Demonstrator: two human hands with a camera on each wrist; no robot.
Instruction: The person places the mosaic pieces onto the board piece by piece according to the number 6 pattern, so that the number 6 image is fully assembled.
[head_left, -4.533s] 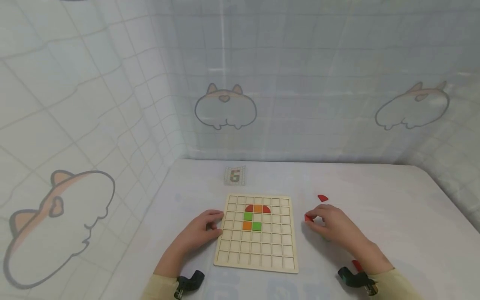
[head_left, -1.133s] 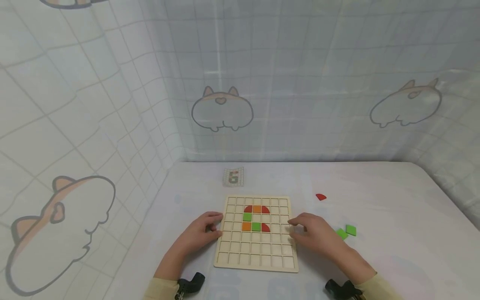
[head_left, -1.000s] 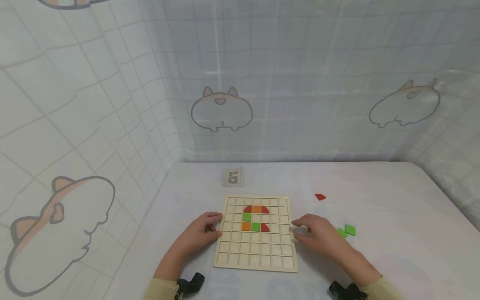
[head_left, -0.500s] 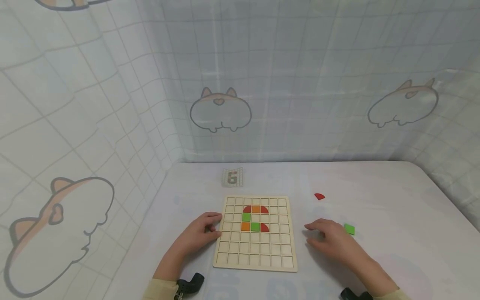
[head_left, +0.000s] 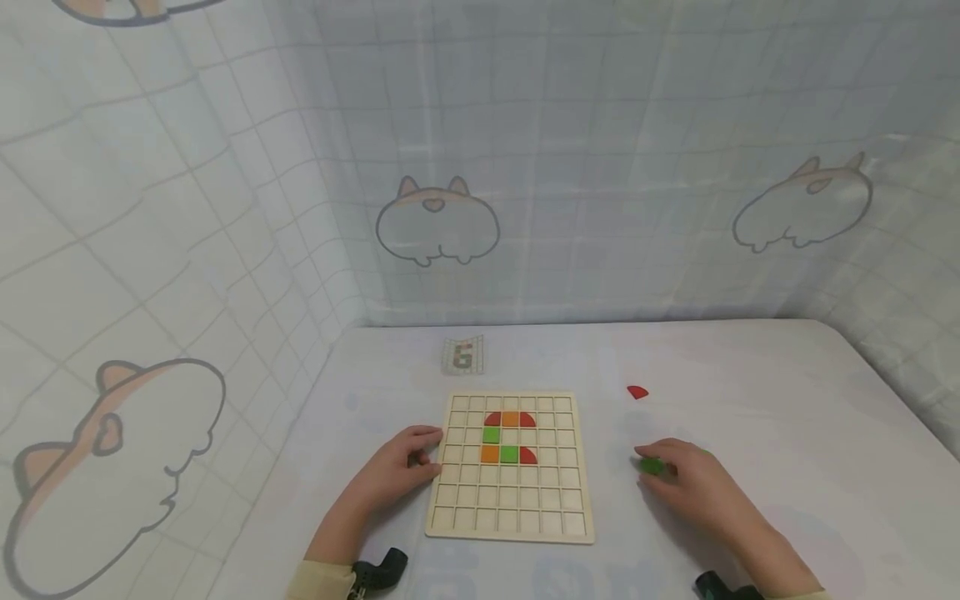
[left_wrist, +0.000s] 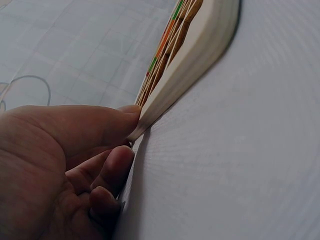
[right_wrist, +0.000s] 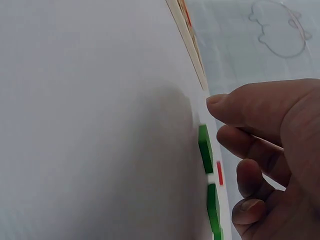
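Note:
My left hand (head_left: 400, 463) rests at the left edge of a wooden grid board (head_left: 457, 521), thumb and fingertips against its rim. In the left wrist view its thumb tip touches the board's edge (left_wrist: 165, 97). Set in the board's cells are red quarter-round pieces (head_left: 528, 456), orange squares (head_left: 490, 454) and green squares (head_left: 509, 454). To the right of the board my right hand (head_left: 693, 483) hovers low, thumb and index finger parted around a green square tile (head_left: 651, 466). In the right wrist view that tile (right_wrist: 205, 149) lies on the table before the fingertips.
A red quarter-round piece (head_left: 637, 392) lies beyond my right hand. Another green tile (right_wrist: 213, 207) shows beside the first in the right wrist view, mostly covered by the hand in the head view. A small patterned card (head_left: 462, 356) lies behind the board.
A red quarter-round piece, earlier pinched in my right hand, now sits beside the lower green square. The right hand has drawn away rightward to the loose green tiles. My left hand stays put.

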